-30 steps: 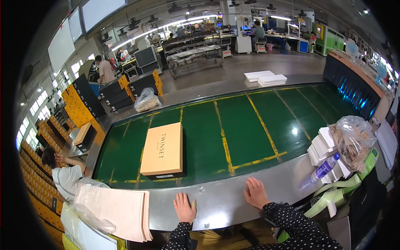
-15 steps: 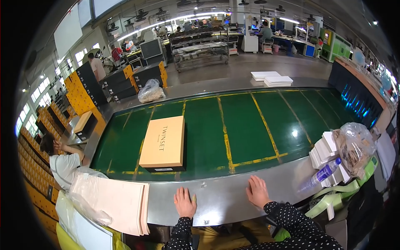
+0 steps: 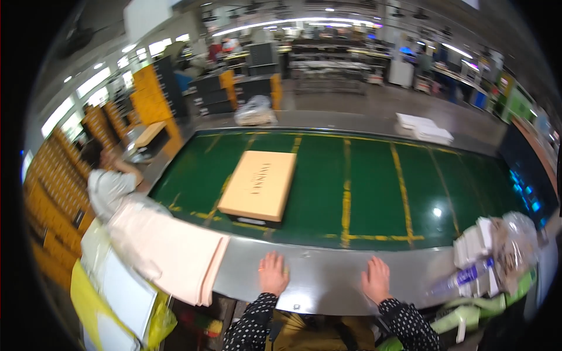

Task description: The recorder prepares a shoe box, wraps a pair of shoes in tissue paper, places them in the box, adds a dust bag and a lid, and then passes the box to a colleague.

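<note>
My left hand [image 3: 273,274] rests palm down on the bare metal edge [image 3: 331,278] of a conveyor table, fingers stretched out. My right hand [image 3: 376,279] lies farther right on the same edge, fingers extended and nothing under them that I can see. Both sleeves are black with white dots. Beyond my left hand, a closed orange-tan box [image 3: 257,184] with a dark base sits on the green conveyor belt [image 3: 374,193], touched by neither hand. Pale pink paper sheets [image 3: 170,245] are stacked left of my left hand.
At right are a purple-labelled bottle [image 3: 465,278], white folded papers [image 3: 473,243] and a clear plastic bag [image 3: 518,234]. White stacks [image 3: 430,130] and a bagged bundle [image 3: 256,111] lie on the far edge. A person [image 3: 111,181] is at left by stacked orange boxes [image 3: 70,158].
The view has swung left, so the scene sits farther right and looks blurred. Both hands stay on the metal edge; the box keeps its place against the belt's yellow lines.
</note>
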The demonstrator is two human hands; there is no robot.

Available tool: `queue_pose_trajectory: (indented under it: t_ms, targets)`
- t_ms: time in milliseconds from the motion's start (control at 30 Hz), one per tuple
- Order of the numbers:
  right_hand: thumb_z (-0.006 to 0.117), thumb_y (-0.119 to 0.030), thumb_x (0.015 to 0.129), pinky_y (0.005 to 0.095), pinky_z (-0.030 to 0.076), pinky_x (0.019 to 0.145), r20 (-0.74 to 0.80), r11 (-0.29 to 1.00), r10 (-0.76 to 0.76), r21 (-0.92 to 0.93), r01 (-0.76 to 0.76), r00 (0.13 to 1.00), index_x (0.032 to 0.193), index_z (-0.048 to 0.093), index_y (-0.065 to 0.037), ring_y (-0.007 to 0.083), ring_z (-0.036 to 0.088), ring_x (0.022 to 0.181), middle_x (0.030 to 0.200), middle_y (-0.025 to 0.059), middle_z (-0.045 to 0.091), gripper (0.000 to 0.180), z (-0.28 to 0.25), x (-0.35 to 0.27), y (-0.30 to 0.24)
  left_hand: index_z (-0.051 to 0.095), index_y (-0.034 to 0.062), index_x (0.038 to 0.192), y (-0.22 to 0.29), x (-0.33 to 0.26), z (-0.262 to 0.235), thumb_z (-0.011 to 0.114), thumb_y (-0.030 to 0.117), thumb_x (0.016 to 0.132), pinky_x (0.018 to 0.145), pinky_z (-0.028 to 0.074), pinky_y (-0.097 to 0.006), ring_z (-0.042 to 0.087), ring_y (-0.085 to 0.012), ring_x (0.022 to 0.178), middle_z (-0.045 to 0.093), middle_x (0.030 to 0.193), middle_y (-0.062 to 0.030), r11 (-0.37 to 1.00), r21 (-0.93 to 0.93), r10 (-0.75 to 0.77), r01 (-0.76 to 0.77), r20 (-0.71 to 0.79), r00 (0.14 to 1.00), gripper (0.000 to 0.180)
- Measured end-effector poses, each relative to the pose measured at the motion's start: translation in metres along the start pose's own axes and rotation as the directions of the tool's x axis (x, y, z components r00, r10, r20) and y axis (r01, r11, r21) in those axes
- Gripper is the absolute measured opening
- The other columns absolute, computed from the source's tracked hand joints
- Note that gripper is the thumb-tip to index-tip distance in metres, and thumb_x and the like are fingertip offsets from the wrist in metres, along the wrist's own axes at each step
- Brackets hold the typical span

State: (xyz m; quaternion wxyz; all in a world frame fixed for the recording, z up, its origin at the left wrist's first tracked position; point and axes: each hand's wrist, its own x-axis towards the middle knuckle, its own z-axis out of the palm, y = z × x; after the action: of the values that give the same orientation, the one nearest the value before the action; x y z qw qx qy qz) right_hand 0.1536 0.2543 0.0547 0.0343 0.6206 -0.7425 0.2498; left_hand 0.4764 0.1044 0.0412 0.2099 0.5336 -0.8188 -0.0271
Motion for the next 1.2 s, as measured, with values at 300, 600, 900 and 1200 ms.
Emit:
queue_pose_trajectory:
  t_ms: [300, 600, 900, 1200]
  targets:
    - [0.059, -0.016, 0.087, 0.0540, 0.027, 0.112, 0.015, 0.999, -0.028, 0.036, 0.028, 0.999, 0.126, 0.050, 0.005, 0.0428, 0.038, 0.133, 0.141, 0.0244, 0.044, 0.045, 0.002, -0.005, 0.016, 0.055, 0.0054, 0.131, 0.012, -0.001, 0.007, 0.058, 0.033, 0.094, 0.113, 0.031, -0.050, 0.041, -0.0328, 0.135, 0.049, 0.141, -0.0158, 1.000, -0.017, 0.006, -0.007, -0.071, 0.997, 0.046]
    - [0.059, -0.018, 0.088, 0.0544, 0.027, 0.112, 0.018, 0.999, -0.013, 0.036, 0.012, 1.000, 0.127, 0.050, 0.005, 0.0430, 0.038, 0.133, 0.142, 0.0241, 0.044, 0.046, 0.002, -0.003, 0.023, 0.056, 0.0058, 0.130, 0.018, 0.002, 0.008, 0.058, 0.033, 0.094, 0.113, 0.031, -0.050, 0.041, -0.0328, 0.135, 0.049, 0.141, -0.0159, 1.000, -0.025, 0.007, -0.009, -0.072, 0.997, 0.045]
    - [0.060, -0.017, 0.087, 0.0543, 0.027, 0.112, 0.008, 0.999, -0.020, 0.027, 0.020, 1.000, 0.128, 0.050, 0.004, 0.0426, 0.038, 0.133, 0.141, 0.0243, 0.044, 0.047, 0.000, -0.004, 0.024, 0.057, 0.0052, 0.130, 0.021, 0.003, 0.009, 0.057, 0.034, 0.094, 0.111, 0.032, -0.050, 0.042, -0.0312, 0.135, 0.051, 0.140, -0.0151, 1.000, -0.017, 0.007, -0.008, -0.076, 0.997, 0.046]
    - [0.060, -0.016, 0.087, 0.0541, 0.027, 0.113, 0.028, 0.999, 0.010, 0.047, -0.012, 1.000, 0.128, 0.049, 0.004, 0.0423, 0.038, 0.134, 0.141, 0.0240, 0.044, 0.046, -0.006, -0.004, 0.022, 0.056, 0.0054, 0.131, 0.024, 0.002, 0.008, 0.057, 0.035, 0.094, 0.112, 0.031, -0.049, 0.041, -0.0307, 0.136, 0.050, 0.141, -0.0148, 1.000, -0.014, 0.005, -0.005, -0.066, 0.998, 0.047]
